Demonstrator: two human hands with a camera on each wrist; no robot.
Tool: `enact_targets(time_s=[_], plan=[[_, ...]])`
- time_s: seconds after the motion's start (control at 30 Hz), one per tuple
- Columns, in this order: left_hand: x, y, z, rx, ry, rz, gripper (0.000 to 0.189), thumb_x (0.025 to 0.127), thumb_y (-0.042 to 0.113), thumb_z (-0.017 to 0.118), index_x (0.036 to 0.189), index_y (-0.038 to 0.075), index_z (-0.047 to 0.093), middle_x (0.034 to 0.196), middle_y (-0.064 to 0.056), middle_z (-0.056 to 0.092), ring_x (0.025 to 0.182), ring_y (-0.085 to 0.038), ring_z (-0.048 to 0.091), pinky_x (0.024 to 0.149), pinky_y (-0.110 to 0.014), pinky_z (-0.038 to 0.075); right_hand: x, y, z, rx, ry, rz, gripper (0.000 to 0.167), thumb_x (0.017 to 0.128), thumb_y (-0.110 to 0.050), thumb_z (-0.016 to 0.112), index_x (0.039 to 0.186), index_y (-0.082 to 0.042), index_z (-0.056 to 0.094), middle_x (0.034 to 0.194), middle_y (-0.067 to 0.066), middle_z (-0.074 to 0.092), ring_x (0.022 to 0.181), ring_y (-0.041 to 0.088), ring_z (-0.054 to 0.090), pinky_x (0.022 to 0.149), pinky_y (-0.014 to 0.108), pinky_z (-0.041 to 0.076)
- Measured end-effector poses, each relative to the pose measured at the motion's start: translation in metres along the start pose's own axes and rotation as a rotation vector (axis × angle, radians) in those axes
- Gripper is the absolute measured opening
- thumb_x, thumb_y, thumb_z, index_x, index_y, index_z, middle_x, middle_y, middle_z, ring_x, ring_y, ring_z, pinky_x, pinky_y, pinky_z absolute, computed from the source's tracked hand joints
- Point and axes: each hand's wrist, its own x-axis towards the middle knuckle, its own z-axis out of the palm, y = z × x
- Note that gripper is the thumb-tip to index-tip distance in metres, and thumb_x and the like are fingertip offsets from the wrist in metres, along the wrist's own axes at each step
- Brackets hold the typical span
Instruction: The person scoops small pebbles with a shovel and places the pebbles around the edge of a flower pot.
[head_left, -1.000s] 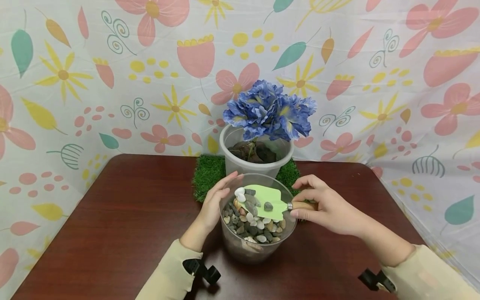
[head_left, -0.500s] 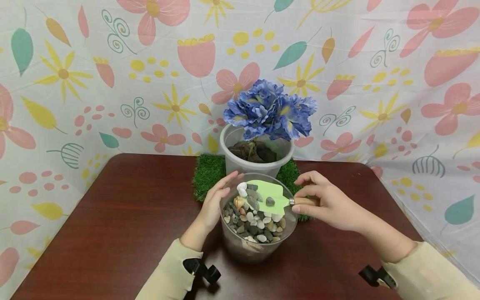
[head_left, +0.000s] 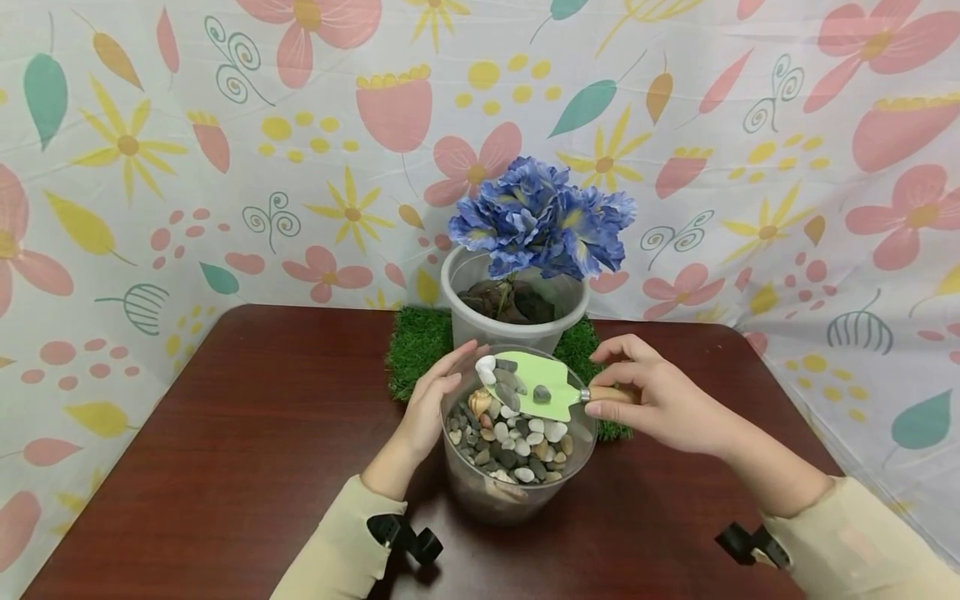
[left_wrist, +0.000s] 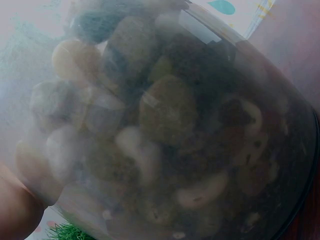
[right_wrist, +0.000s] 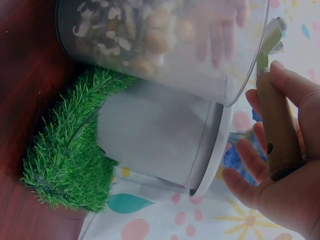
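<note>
My right hand point(head_left: 667, 408) pinches the wooden handle of a small hand trowel point(head_left: 534, 367) between thumb and fingers. Its light green blade lies above the pebbles, carrying several grey stones and a white one. Below is a clear plastic container point(head_left: 498, 504), partly filled with pebbles point(head_left: 521, 450) and a few shells. My left hand point(head_left: 423, 408) rests against the container's left side, fingers extended. Through the cloudy wall point(left_wrist: 167, 107), the left wrist view shows stones close up. In the right wrist view the trowel handle point(right_wrist: 277, 130) lies across my right palm.
Behind the container, a white pot point(head_left: 510, 329) with blue artificial flowers point(head_left: 543, 221) stands on an artificial grass mat point(head_left: 420, 354). Dark stones lie inside it. The reddish-brown table point(head_left: 262, 450) meets a flower-patterned cloth point(head_left: 300, 167) at the back.
The trowel has risen a little from the pebbles, with stones on its blade, and shifted slightly toward the back. My left hand keeps its place on the container.
</note>
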Motion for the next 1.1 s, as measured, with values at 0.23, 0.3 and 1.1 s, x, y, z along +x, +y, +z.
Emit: enact_targets(time_s=[0.23, 0.3, 1.1], plan=[[0.001, -0.001, 0.0, 0.012, 0.015, -0.003, 0.054, 0.095, 0.016, 0.028, 0.146, -0.002, 0.031, 0.147, -0.021, 0.039, 0.138, -0.033, 0.035, 0.115, -0.048, 0.024, 0.004, 0.0, -0.002, -0.016, 0.003, 0.0, 0.011, 0.081, -0.017, 0.073, 0.091, -0.023, 0.07, 0.118, -0.002, 0.046, 0.076, 0.002, 0.048, 0.063, 0.019, 0.045], [0.001, -0.001, 0.0, 0.009, 0.014, -0.004, 0.054, 0.095, 0.016, 0.027, 0.146, -0.001, 0.031, 0.147, -0.021, 0.039, 0.138, -0.033, 0.035, 0.116, -0.048, 0.024, 0.004, 0.0, -0.003, -0.016, 0.002, 0.0, 0.011, 0.081, -0.017, 0.072, 0.091, -0.022, 0.07, 0.117, -0.002, 0.046, 0.074, 0.002, 0.048, 0.063, 0.019, 0.045], [0.001, -0.002, -0.001, -0.006, -0.017, 0.049, 0.053, 0.095, 0.013, 0.026, 0.145, -0.005, 0.03, 0.143, -0.029, 0.039, 0.133, -0.042, 0.039, 0.114, -0.051, 0.024, 0.014, -0.001, -0.018, 0.007, -0.044, 0.114, 0.004, 0.086, -0.027, 0.067, 0.087, -0.023, 0.066, 0.062, -0.01, 0.044, 0.049, 0.001, 0.036, 0.047, 0.021, 0.036]])
